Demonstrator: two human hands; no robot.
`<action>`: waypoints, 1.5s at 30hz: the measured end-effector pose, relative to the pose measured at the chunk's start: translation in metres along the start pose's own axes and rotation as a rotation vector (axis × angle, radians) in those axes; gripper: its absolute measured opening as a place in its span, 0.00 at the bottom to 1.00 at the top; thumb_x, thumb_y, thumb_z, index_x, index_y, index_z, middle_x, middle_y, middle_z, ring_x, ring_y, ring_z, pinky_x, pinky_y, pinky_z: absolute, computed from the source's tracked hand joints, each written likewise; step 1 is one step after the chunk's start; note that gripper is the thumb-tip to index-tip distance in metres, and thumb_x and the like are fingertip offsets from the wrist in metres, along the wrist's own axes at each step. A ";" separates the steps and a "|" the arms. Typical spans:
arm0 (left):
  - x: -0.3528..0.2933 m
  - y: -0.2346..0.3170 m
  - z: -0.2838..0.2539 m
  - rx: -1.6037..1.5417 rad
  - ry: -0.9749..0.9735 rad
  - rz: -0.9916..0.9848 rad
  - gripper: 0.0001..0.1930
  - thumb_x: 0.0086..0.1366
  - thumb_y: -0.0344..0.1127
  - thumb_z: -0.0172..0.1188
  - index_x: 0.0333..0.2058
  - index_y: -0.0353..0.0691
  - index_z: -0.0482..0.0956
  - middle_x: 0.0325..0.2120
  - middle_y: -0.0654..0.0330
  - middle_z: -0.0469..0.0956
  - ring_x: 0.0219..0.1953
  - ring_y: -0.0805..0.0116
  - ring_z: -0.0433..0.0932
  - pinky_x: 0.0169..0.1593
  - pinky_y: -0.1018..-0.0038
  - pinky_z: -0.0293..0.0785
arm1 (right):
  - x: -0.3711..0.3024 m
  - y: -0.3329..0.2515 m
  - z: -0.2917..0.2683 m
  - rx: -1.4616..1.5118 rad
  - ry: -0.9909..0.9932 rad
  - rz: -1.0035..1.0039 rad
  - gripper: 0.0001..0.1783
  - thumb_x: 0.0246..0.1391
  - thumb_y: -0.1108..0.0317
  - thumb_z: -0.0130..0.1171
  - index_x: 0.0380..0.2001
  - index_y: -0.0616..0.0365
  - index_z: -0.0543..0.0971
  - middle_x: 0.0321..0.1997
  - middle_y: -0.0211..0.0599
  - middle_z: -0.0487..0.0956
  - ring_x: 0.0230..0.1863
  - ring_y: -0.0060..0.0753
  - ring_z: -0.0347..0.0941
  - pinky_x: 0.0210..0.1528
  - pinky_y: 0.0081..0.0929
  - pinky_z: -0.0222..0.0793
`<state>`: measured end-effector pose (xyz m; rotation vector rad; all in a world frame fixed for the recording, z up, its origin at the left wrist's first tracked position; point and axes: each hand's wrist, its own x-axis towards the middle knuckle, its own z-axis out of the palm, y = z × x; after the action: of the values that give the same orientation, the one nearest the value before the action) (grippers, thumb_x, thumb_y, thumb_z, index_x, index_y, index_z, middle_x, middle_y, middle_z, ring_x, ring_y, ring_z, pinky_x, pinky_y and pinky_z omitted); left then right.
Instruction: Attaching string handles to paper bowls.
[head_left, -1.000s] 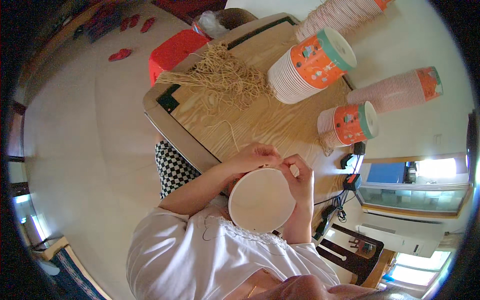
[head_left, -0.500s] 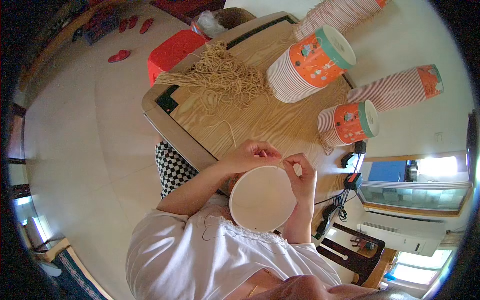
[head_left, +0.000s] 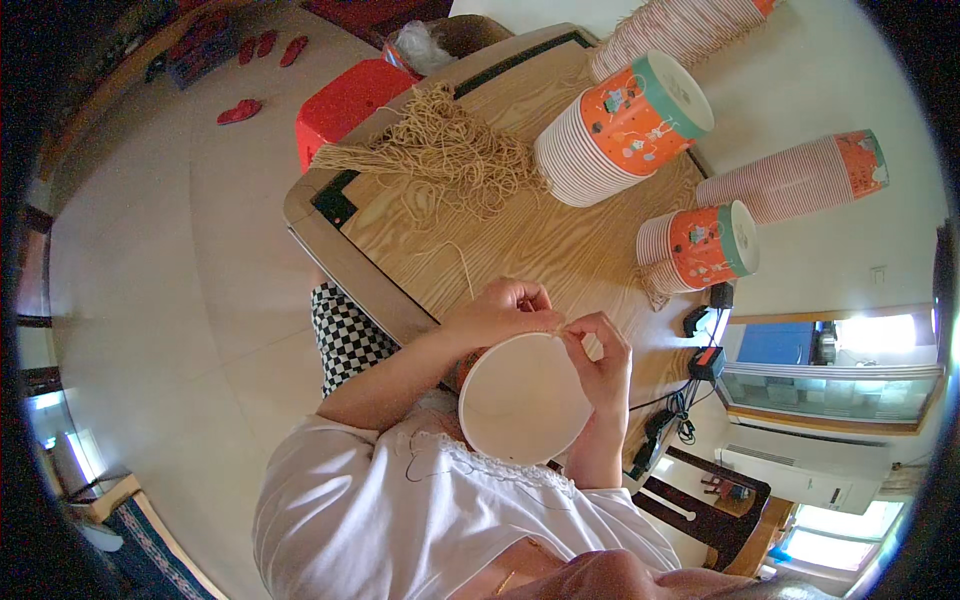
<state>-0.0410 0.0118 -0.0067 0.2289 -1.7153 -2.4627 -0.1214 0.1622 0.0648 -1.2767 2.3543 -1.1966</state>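
Note:
A white-lined paper tub (head_left: 527, 400) rests against my chest, its open mouth facing up. At its far rim my left hand (head_left: 503, 312) and my right hand (head_left: 598, 355) pinch with fingertips almost touching. Between them a short bit of tan twine shows, too small to follow in detail. One loose strand of twine (head_left: 465, 265) runs over the table to my left hand. Beyond lies a tangled heap of the same tan twine (head_left: 450, 150) at the table's left side.
Stacks of nested orange-and-green paper tubs, a large one (head_left: 625, 130) and a smaller one (head_left: 697, 246), stand inverted on the wooden table (head_left: 400, 245). Other stacks are behind them. Black cables and adapters (head_left: 706, 362) lie at the right edge. A red stool (head_left: 345, 105) stands beyond the left corner.
My fingertips have drawn closer together at the tub's rim, my right hand tilting slightly inward. The tub has hardly moved.

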 end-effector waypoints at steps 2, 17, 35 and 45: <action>0.000 -0.001 0.003 0.019 0.003 0.004 0.14 0.54 0.43 0.63 0.25 0.37 0.77 0.18 0.66 0.74 0.22 0.82 0.69 0.23 0.81 0.65 | 0.000 -0.001 0.001 0.006 0.008 -0.018 0.06 0.40 0.80 0.62 0.25 0.60 0.76 0.25 0.34 0.75 0.29 0.27 0.72 0.34 0.22 0.68; -0.005 0.007 0.003 -0.004 0.011 0.044 0.14 0.57 0.42 0.60 0.30 0.35 0.80 0.23 0.63 0.77 0.25 0.80 0.72 0.26 0.81 0.66 | 0.001 0.004 0.001 -0.031 0.028 -0.013 0.08 0.39 0.78 0.62 0.26 0.59 0.76 0.25 0.35 0.75 0.30 0.31 0.72 0.35 0.25 0.68; 0.002 0.012 -0.007 0.068 -0.094 -0.053 0.13 0.51 0.38 0.63 0.32 0.36 0.80 0.27 0.63 0.78 0.29 0.78 0.74 0.33 0.78 0.70 | 0.008 0.027 0.005 0.172 -0.088 0.100 0.06 0.45 0.81 0.57 0.28 0.62 0.73 0.27 0.28 0.72 0.34 0.21 0.68 0.40 0.17 0.63; 0.010 -0.009 -0.010 -0.078 -0.022 0.035 0.06 0.55 0.30 0.59 0.32 0.35 0.76 0.26 0.64 0.76 0.29 0.78 0.73 0.35 0.80 0.70 | 0.023 0.025 0.006 0.518 -0.318 0.261 0.09 0.48 0.75 0.59 0.32 0.58 0.69 0.30 0.28 0.72 0.35 0.20 0.69 0.39 0.19 0.66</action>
<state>-0.0490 0.0038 -0.0185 0.1627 -1.6134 -2.5104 -0.1474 0.1485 0.0470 -0.8759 1.7599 -1.2884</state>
